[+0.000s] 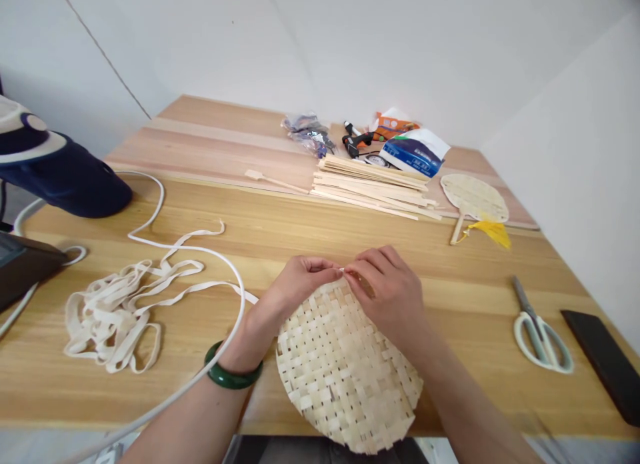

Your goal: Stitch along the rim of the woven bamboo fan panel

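Note:
A round woven panel (345, 364) of pale flat strips leans toward me over the front edge of the table. At its far rim my left hand (303, 284) is closed, with thumb and fingers pinching the edge. Right beside it, my right hand (387, 287) pinches the same rim, its fingertips meeting the left ones. A small bit of white shows between the fingertips, probably cotton tape. Off to the left lies a loose heap of cream cotton tape (113, 317), one length of which runs behind my left wrist.
Scissors (540, 337) and a black phone-like slab (605, 361) lie at right. A finished fan (475, 197) with yellow tassel, flat wooden strips (370, 187), a glue gun (357, 142) and a tissue pack (415, 154) sit farther back. A white cable (240, 277) crosses over my left forearm.

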Demonstrator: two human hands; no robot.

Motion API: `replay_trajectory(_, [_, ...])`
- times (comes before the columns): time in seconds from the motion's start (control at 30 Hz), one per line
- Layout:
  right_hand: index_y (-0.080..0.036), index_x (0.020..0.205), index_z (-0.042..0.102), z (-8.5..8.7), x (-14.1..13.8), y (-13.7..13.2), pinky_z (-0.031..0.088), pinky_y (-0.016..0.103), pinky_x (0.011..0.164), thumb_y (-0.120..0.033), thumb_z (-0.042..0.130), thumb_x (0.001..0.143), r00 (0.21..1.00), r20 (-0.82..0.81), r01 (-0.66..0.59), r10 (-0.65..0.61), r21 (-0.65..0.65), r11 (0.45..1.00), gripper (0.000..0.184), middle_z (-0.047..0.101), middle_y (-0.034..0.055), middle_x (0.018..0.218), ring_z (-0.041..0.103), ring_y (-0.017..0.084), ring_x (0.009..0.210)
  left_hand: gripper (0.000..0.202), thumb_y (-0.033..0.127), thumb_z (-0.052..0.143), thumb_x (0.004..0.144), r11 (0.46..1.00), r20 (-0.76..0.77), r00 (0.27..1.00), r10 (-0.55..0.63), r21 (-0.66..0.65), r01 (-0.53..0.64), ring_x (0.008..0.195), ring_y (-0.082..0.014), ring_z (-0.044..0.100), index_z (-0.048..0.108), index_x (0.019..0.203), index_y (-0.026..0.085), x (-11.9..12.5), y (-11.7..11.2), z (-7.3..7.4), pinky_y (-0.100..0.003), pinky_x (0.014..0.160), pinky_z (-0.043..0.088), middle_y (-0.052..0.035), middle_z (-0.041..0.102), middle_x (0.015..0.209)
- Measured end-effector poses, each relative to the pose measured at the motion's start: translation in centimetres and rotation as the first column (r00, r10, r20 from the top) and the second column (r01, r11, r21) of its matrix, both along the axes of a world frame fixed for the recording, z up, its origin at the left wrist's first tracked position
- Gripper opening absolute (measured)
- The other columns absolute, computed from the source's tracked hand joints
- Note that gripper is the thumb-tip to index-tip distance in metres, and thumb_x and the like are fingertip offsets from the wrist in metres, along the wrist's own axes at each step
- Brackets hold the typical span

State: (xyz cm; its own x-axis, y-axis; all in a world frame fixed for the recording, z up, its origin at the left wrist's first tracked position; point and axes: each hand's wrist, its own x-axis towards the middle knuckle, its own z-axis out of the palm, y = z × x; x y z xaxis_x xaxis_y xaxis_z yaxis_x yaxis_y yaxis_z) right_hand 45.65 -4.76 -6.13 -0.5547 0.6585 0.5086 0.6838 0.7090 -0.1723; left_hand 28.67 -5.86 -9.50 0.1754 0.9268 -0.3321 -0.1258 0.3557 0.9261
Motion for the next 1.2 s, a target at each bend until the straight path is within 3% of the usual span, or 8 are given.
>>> replay_trajectory(0.5, [-0.012,0.100,0.065,-1.0,0.2,-1.4,0.040,0.049,0.107,-0.011,0.054,0.085,0.977,0.211,-0.031,-0.013,0.205,0.978,0.018,0.069,0.0131,0.100,0.057,0.026,0.101,0.022,0.037,0.074,0.071,0.999,0.009,1.000,0.022,-0.031,-0.022,0.071,-0.0130,0.058,0.074,0.077,0.016,0.0,0.0,0.3,-0.023,0.071,0.043,0.0007,0.069,0.075])
replay_trajectory(0.63, [-0.017,0.114,0.062,-0.8,0.5,-1.7,0.026,0.059,0.114,-0.018,0.058,0.085,0.997,0.078,-0.028,0.016,0.159,0.987,0.028,0.064,0.0117,0.122,0.049,0.032,0.124,0.025,0.040,0.074,0.071,1.000,0.039,0.999,0.020,-0.012,-0.020,0.072,-0.0143,0.060,0.074,0.080,0.016,0.0,0.0,0.1,-0.024,0.071,0.044,-0.0001,0.070,0.077])
replay_trajectory(0.7, [-0.023,0.127,0.055,-0.4,0.8,-1.7,0.022,0.062,0.114,-0.027,0.058,0.087,0.988,-0.142,-0.057,0.053,-0.024,0.998,0.040,0.055,0.0095,0.136,0.041,0.032,0.133,0.027,0.041,0.074,0.070,0.999,0.049,0.998,0.027,-0.045,-0.025,0.067,-0.0141,0.060,0.074,0.081,0.017,-0.1,-0.1,0.1,-0.025,0.066,0.045,0.0001,0.070,0.074])
replay_trajectory(0.77, [-0.029,0.136,0.046,0.3,1.3,-1.5,0.032,0.060,0.110,-0.039,0.048,0.092,0.859,-0.511,-0.162,-0.008,-0.287,0.944,0.045,0.047,0.0078,0.144,0.047,0.030,0.129,0.026,0.042,0.073,0.070,0.995,0.041,0.999,0.028,-0.093,-0.024,0.061,-0.0136,0.059,0.073,0.080,0.017,-0.2,-0.2,0.3,-0.024,0.061,0.044,0.0003,0.069,0.071])
replay_trajectory(0.83, [-0.032,0.135,0.045,1.1,1.9,-0.9,0.046,0.054,0.100,-0.049,0.032,0.095,0.571,-0.793,-0.331,-0.214,-0.461,0.823,0.046,0.045,0.0069,0.143,0.059,0.025,0.114,0.026,0.041,0.074,0.070,0.992,0.032,0.999,0.024,-0.122,-0.020,0.060,-0.0135,0.059,0.072,0.079,0.017,-0.2,-0.2,0.4,-0.024,0.058,0.043,0.0000,0.069,0.070])
replay_trajectory(0.93, [-0.034,0.124,0.055,2.0,2.7,0.2,0.056,0.043,0.083,-0.057,0.022,0.093,0.232,-0.858,-0.485,-0.457,-0.510,0.710,0.051,0.050,0.0044,0.136,0.064,0.020,0.098,0.024,0.040,0.074,0.069,0.991,0.014,1.000,0.027,-0.132,-0.025,0.059,-0.0131,0.059,0.073,0.078,0.018,-0.1,-0.2,0.5,-0.024,0.057,0.043,0.0003,0.069,0.070])
replay_trajectory(1.1, [-0.034,0.118,0.060,2.2,3.3,0.8,0.057,0.036,0.069,-0.062,0.029,0.090,0.100,-0.837,-0.554,-0.538,-0.496,0.668,0.050,0.053,0.0032,0.130,0.061,0.019,0.093,0.026,0.042,0.074,0.068,0.994,-0.008,1.000,0.011,-0.107,-0.012,0.059,-0.0126,0.058,0.073,0.078,0.018,-0.1,-0.1,0.3,-0.024,0.058,0.042,0.0003,0.069,0.070])
replay_trajectory(1.2, [-0.029,0.115,0.062,2.2,3.5,0.8,0.048,0.026,0.046,-0.064,0.031,0.089,0.031,-0.788,-0.649,-0.615,-0.484,0.587,0.054,0.059,0.0054,0.114,0.054,0.013,0.067,0.029,0.045,0.074,0.068,0.995,-0.025,1.000,0.008,-0.098,-0.011,0.056,-0.0122,0.056,0.072,0.077,0.017,-0.1,-0.1,0.2,-0.023,0.054,0.039,0.0008,0.067,0.066])
